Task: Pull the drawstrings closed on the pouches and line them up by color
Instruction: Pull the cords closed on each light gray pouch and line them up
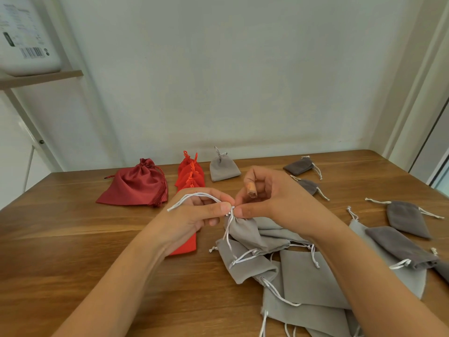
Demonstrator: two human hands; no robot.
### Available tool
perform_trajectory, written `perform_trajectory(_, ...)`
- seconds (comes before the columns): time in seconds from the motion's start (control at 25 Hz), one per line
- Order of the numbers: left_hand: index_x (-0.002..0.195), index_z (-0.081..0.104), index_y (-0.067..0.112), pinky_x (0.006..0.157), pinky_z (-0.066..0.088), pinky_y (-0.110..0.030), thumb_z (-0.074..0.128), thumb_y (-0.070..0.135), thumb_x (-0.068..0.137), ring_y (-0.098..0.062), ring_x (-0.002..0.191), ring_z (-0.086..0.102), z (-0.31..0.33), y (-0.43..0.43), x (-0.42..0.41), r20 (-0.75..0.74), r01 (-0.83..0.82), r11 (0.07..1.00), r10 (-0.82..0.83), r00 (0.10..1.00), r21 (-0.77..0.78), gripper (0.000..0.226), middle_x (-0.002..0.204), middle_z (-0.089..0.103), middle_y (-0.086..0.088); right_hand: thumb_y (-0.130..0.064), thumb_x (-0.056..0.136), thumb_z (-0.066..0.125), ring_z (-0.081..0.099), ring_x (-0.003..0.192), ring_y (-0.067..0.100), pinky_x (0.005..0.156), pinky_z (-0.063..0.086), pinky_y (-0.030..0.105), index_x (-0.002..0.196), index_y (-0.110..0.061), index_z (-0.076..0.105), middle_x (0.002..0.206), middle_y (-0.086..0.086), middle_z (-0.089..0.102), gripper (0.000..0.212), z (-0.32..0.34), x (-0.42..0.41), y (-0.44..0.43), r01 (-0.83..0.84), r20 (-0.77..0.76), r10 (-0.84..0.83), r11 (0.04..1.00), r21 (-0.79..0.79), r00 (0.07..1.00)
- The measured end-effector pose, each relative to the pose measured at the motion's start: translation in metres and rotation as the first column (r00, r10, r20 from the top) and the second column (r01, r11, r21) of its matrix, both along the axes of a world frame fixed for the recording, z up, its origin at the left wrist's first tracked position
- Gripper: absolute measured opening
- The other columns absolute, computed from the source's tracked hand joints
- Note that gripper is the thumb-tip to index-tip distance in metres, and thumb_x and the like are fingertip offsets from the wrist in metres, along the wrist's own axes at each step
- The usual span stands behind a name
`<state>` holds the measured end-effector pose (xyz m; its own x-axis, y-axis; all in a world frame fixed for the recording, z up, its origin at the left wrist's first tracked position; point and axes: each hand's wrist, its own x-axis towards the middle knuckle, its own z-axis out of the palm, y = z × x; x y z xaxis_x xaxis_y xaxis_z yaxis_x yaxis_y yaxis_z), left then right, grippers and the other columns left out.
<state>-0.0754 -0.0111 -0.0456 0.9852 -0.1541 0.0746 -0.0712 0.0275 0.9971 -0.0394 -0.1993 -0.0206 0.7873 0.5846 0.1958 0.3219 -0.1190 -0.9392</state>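
bare wooden table (73,239) left, grey pouch pile (303,283) crowding right

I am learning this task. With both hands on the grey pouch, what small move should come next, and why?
Probably the left hand pulls the white cord outward. It grips that loop, while the right hand pinches the light grey pouch at its gathered neck.

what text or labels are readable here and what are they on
None readable.
White box on the shelf: barcode and lines of print, all too blurred to read.
Pouches: no print shows.
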Motion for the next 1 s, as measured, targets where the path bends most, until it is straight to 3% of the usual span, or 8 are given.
perform_trajectory(0.12, 0.073, 0.076, 0.020, 0.055, 0.043, -0.018, 0.079, 0.024, 0.060, -0.008, 0.059, 0.052, 0.003, 0.004, -0.001, 0.057, 0.006, 0.991, -0.014, 0.998, 0.135, 0.014, 0.066, 0.066, -0.001, 0.009, 0.074, 0.071, 0.059, 0.070, 0.019, 0.072, 0.053, 0.030, 0.076, -0.010, 0.042, 0.083, 0.024, 0.066, 0.035, -0.003, -0.002, 0.003, 0.007, 0.046, -0.006, 1.000, -0.026, 0.999)
perform_trajectory(0.36, 0.070, 0.073, 0.020, 0.053, 0.036, -0.024, 0.079, 0.028, 0.060, -0.009, 0.054, 0.048, 0.004, 0.004, -0.001, 0.114, -0.056, 0.980, 0.034, 0.993, 0.191, 0.013, 0.058, 0.060, 0.003, 0.005, 0.078, 0.068, 0.054, 0.069, 0.016, 0.068, 0.048, 0.032, 0.076, -0.009, 0.043, 0.082, 0.025, 0.059, 0.029, -0.008, -0.004, 0.009, 0.031, 0.159, -0.029, 0.999, -0.011, 0.987)
perform_trajectory(0.56, 0.077, 0.068, 0.010, 0.046, 0.040, -0.015, 0.073, -0.003, 0.077, -0.003, 0.048, 0.053, 0.007, -0.005, -0.002, 0.168, -0.142, 0.949, 0.097, 0.981, 0.282, 0.014, 0.060, 0.064, 0.002, 0.004, 0.077, 0.068, 0.054, 0.068, 0.012, 0.067, 0.050, 0.032, 0.075, -0.013, 0.044, 0.077, 0.016, 0.059, 0.029, -0.013, -0.001, 0.010, 0.048, 0.181, -0.038, 0.998, -0.048, 0.983)
perform_trajectory(0.72, 0.076, 0.069, 0.016, 0.053, 0.045, -0.017, 0.074, -0.001, 0.076, -0.003, 0.055, 0.058, 0.001, -0.011, 0.000, 0.261, -0.302, 0.853, 0.204, 0.944, 0.425, 0.018, 0.063, 0.064, 0.004, 0.000, 0.078, 0.069, 0.055, 0.066, 0.008, 0.066, 0.049, 0.026, 0.072, -0.018, 0.046, 0.073, 0.009, 0.059, 0.030, -0.016, 0.003, 0.010, 0.093, 0.210, -0.074, 0.992, -0.081, 0.975)
perform_trajectory(0.84, 0.072, 0.069, 0.032, 0.065, 0.055, -0.024, 0.078, 0.009, 0.074, -0.005, 0.063, 0.064, -0.004, -0.009, 0.001, 0.356, -0.379, 0.806, 0.226, 0.907, 0.454, 0.026, 0.066, 0.068, 0.012, -0.001, 0.080, 0.069, 0.055, 0.066, 0.007, 0.065, 0.048, 0.022, 0.072, -0.015, 0.044, 0.075, 0.010, 0.062, 0.030, -0.017, 0.003, 0.010, 0.106, 0.208, -0.091, 0.992, -0.066, 0.974)
perform_trajectory(0.92, 0.070, 0.068, 0.034, 0.059, 0.053, -0.023, 0.077, 0.012, 0.076, -0.002, 0.060, 0.062, -0.004, -0.008, -0.001, 0.405, -0.418, 0.792, 0.238, 0.883, 0.445, 0.024, 0.068, 0.068, 0.013, 0.002, 0.081, 0.068, 0.061, 0.071, 0.012, 0.070, 0.052, 0.027, 0.074, -0.012, 0.044, 0.079, 0.013, 0.066, 0.029, -0.018, 0.004, 0.010, 0.088, 0.150, -0.087, 0.996, 0.005, 0.985)
perform_trajectory(1.0, 0.075, 0.068, 0.030, 0.054, 0.051, -0.028, 0.072, 0.018, 0.077, -0.010, 0.059, 0.061, -0.003, -0.008, -0.004, 0.442, -0.423, 0.813, 0.233, 0.866, 0.401, 0.013, 0.069, 0.067, 0.005, 0.004, 0.082, 0.067, 0.065, 0.075, 0.017, 0.074, 0.054, 0.032, 0.077, -0.010, 0.046, 0.079, 0.011, 0.068, 0.026, -0.016, 0.006, 0.009, 0.059, 0.048, -0.064, 0.993, 0.101, 0.997)
